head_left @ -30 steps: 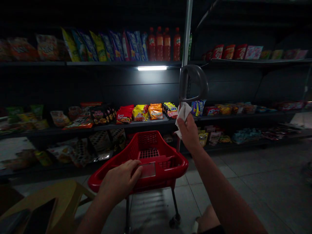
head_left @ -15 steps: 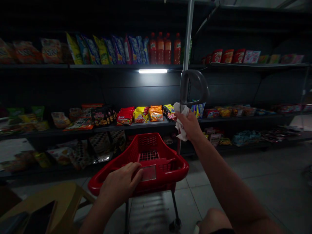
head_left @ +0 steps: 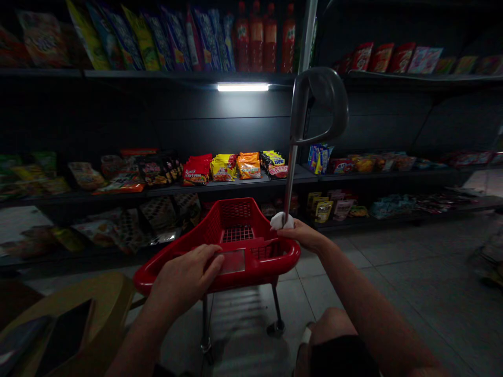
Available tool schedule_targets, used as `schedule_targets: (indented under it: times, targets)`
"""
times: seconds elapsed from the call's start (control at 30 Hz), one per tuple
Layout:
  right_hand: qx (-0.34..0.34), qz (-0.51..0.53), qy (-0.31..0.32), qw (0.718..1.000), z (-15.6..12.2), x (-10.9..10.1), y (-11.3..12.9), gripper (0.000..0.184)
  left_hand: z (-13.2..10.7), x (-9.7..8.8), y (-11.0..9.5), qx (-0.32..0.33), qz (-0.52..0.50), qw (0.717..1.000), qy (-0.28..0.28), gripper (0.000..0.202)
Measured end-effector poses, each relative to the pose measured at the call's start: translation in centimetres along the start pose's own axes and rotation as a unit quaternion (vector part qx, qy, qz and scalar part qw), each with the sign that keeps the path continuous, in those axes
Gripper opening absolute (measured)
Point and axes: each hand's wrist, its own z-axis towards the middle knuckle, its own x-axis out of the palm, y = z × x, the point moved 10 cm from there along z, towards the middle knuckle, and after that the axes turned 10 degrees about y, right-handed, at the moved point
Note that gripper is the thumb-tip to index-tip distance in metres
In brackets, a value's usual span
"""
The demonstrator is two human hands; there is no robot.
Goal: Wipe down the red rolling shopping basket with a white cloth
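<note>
A red wheeled shopping basket (head_left: 251, 262) stands in front of me on a tiled floor. Its metal pole (head_left: 291, 173) rises at the right and ends in a grey loop handle (head_left: 326, 104). My left hand (head_left: 184, 280) rests on the basket's near rim, fingers curled over the edge. My right hand (head_left: 301, 234) is wrapped round the foot of the pole, pressing a white cloth (head_left: 281, 221) against it just above the basket's rim.
Dark shop shelves (head_left: 220, 186) with snack packets, noodle packs and orange bottles (head_left: 263, 36) run across the back, lit by a strip light (head_left: 242, 87). A yellow plastic stool (head_left: 90, 314) with a dark phone-like thing on it stands at the lower left. My knee (head_left: 334, 324) shows below.
My right hand has slid the white cloth down the pole from just under the grey handle to its foot at the basket. My left hand stays on the rim.
</note>
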Motion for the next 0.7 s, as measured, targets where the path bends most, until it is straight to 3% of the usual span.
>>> schedule_targets:
  times: [0.13, 0.23, 0.3, 0.37, 0.43, 0.5, 0.53, 0.6, 0.7]
  targets:
    - [-0.003, 0.073, 0.011, 0.997, -0.4, -0.6, -1.8, 0.055, -0.2, -0.3, 0.0, -0.011, -0.002, 1.0, -0.002, 0.045]
    - [-0.02, 0.084, -0.093, 0.992, -2.4, -2.2, -4.3, 0.056, -0.5, -0.4, 0.4, -0.024, -0.007, 1.0, 0.0, 0.045]
    - [-0.015, 0.028, -0.204, 0.978, -4.9, -3.4, -4.9, 0.056, -0.5, -0.3, 0.6, -0.026, -0.01, 1.0, 0.004, 0.045]
    - [-0.039, -0.072, -0.325, 0.942, -7.9, -4.2, -2.8, 0.057, -0.4, -0.2, 0.6, -0.022, -0.01, 1.0, 0.002, 0.045]
    - [-0.106, -0.206, -0.384, 0.894, -9.8, -3.2, 1.6, 0.056, -0.1, -0.1, 0.4, -0.019, -0.005, 1.0, -0.001, 0.045]
    - [-0.143, -0.339, -0.34, 0.866, -9.0, -0.9, 5.4, 0.05, 0.1, 0.0, 0.3, -0.019, 0.001, 1.0, -0.004, 0.046]
    - [-0.131, -0.381, -0.295, 0.867, -7.9, 0.1, 6.0, 0.047, 0.2, 0.0, 0.2, -0.019, 0.002, 1.0, -0.004, 0.046]
    - [-0.071, -0.39, -0.216, 0.892, -5.9, 0.6, 5.3, 0.048, 0.2, 0.0, 0.2, -0.024, 0.003, 1.0, -0.004, 0.046]
    - [0.001, -0.275, -0.171, 0.946, -5.0, -0.2, 2.1, 0.052, 0.1, 0.1, 0.6, -0.041, -0.001, 0.999, 0.003, 0.046]
